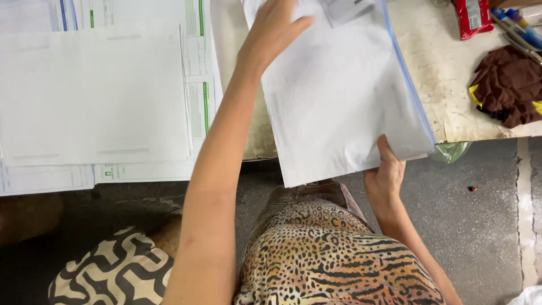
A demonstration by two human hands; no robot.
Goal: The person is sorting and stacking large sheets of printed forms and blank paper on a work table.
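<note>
My right hand [385, 172] grips the near corner of a thick stack of white paper sheets [339, 96] inside a clear plastic sleeve with a blue edge. The stack lies tilted across the worn table [451, 79] and overhangs its front edge. My left hand [271, 31] rests flat, fingers spread, on top of the stack near its far left corner. Left of it lie white sheets [93, 93] spread over printed forms with green marks.
A brown and yellow cloth [508, 85] lies at the table's right edge, with a red packet [473, 17] and pens [516, 25] behind it. A green plastic bag [449, 151] hangs under the table edge. Grey concrete floor [485, 226] lies below.
</note>
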